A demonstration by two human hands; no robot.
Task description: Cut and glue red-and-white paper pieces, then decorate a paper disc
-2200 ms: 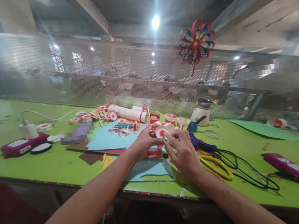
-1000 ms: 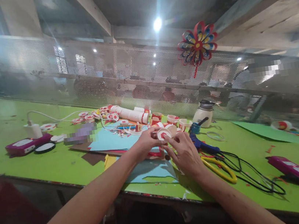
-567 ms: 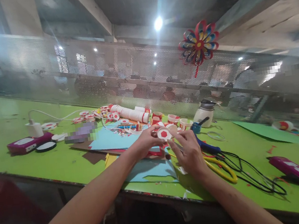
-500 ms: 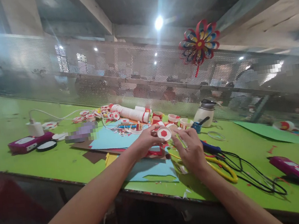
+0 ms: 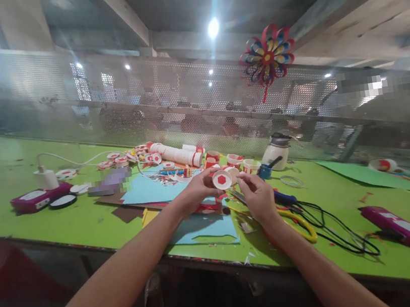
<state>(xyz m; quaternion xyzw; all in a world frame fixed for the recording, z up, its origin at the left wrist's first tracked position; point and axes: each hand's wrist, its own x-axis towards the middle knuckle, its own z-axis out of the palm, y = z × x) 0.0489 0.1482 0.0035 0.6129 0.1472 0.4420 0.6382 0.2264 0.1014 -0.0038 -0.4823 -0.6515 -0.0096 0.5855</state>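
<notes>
A small white cup (image 5: 222, 179) with a red hexagon on its face sits pinched between the thumb and fingers of the left hand (image 5: 196, 192), held up off the green table (image 5: 85, 222), its round face turned toward the camera; the right hand (image 5: 257, 197) is just beside the cup on its right, fingertips (image 5: 242, 179) drawn together close to the rim, though whether they touch the cup or grip some small scrap cannot be told; directly under the left hand lie blue paper (image 5: 145, 190) and more sheets, one light blue piece (image 5: 204, 229) reaching toward the table edge nearer the person; beyond both hands stand several more red-and-white cups (image 5: 234, 161), and past the left hand a lying stack (image 5: 175, 154) of them; just beyond the right hand is a white bottle (image 5: 275, 153) with a dark cap, and a blue pot (image 5: 264, 171) beside it; under and to the right of the right hand lie a blue glue gun (image 5: 282, 196), yellow scissors (image 5: 302, 223) and a black cord (image 5: 338, 234); well off to the right rests a magenta box (image 5: 398, 226); well off to the left, another magenta box (image 5: 32, 199) with a white charger (image 5: 45, 179) behind it; above, on the mesh screen (image 5: 166, 98), hangs a paper pinwheel (image 5: 266, 56).
</notes>
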